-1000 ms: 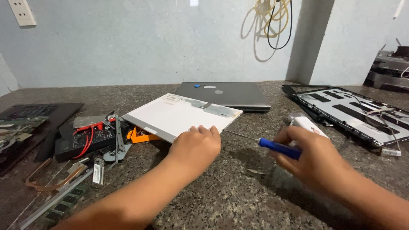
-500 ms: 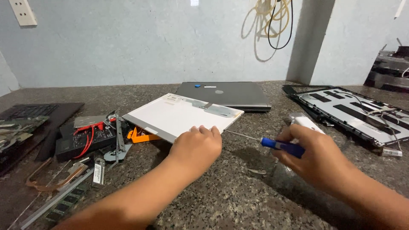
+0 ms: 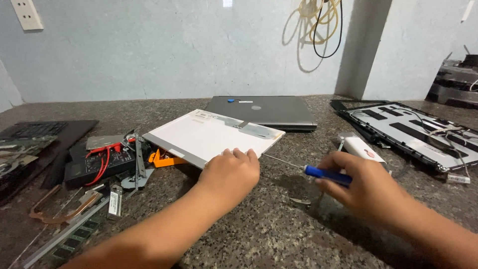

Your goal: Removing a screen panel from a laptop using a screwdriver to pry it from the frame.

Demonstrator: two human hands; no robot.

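Speckled dark granite carries the work, with a pale blue wall behind. At centre lies a white display panel, its near corner tilted up on an orange part at 9 o'clock. The left hand presses its fingers, curled together, onto the panel's near edge, apparently to steady it. The right hand, at 3 o'clock, is clamped around a blue-handled screwdriver whose shaft points at the panel's right side. A closed grey laptop sits at 12 o'clock, loose circuit parts at 9.
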